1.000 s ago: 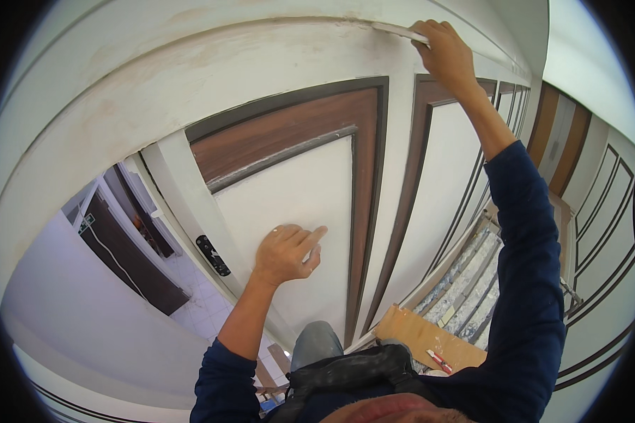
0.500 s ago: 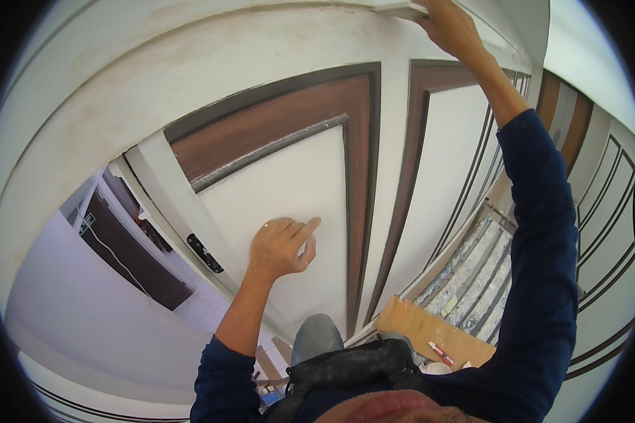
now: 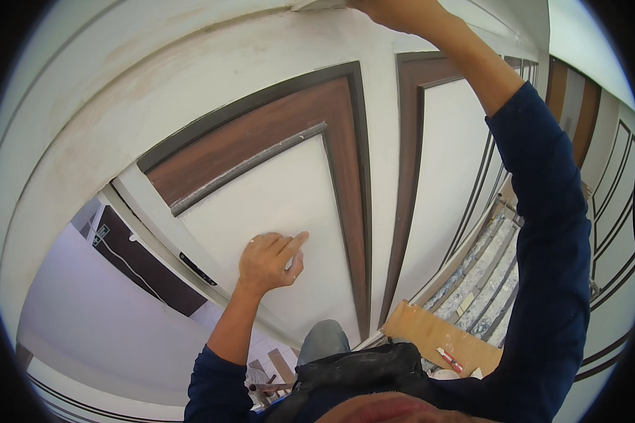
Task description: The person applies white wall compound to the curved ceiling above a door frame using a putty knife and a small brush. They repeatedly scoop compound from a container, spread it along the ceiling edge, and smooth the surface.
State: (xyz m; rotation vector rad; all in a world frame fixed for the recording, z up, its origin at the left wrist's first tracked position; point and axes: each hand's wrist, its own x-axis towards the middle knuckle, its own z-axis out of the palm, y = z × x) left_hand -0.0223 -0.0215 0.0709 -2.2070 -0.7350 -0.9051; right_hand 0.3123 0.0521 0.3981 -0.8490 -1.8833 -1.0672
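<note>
At the top edge my right hand is closed on a pale flat block, partly cut off by the picture's edge. The block lies against the whitish trim above the door, along a rough brownish seam. My left hand rests against the white panel of the door; its index finger is stretched out, the thumb stands apart and the other fingers curl loosely. White dust or paint marks its fingertips, and it holds nothing. Brown and dark grey moulding frames the panel.
A black latch plate sits on the door's left edge, beside an opening onto a tiled floor. Low on the right, a wooden board carries a red and white utility knife. Paint-spattered slats lie beyond it. A black bag hangs at my waist.
My right hand has slid left along the trim with the pale block. The view has shifted slightly; my left hand stays on the panel in much the same pose.
</note>
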